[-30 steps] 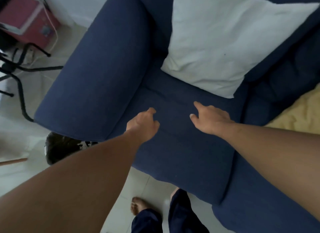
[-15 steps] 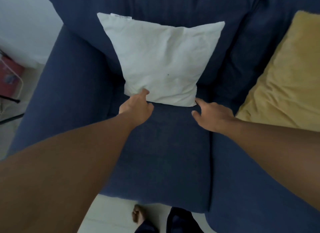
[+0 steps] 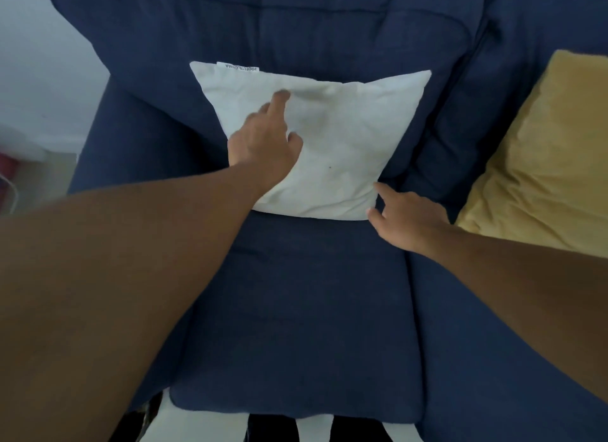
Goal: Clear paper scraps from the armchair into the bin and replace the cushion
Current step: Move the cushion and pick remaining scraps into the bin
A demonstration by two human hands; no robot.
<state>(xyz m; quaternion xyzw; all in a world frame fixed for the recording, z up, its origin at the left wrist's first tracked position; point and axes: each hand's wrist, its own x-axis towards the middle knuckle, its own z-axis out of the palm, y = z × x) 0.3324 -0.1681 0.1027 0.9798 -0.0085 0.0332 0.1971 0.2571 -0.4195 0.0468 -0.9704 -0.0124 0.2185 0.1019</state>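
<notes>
Left hand [image 3: 263, 145] has moved from the bottom edge up onto the square white fabric cushion [image 3: 332, 152] leaning on the blue armchair [image 3: 296, 310] backrest, fingers loosely spread, gripping nothing; right hand [image 3: 404, 221] open at its lower corner; risk: uneven push topples it.

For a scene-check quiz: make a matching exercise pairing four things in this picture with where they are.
Things:
1. square white fabric cushion
2. yellow fabric cushion
3. left hand
4. right hand

Places:
A. at the white cushion's lower right corner
B. flat on the white cushion's face
C. propped against the blue armchair backrest
D. on the neighbouring seat, far right

Pairs: 1-C, 2-D, 3-B, 4-A
</notes>
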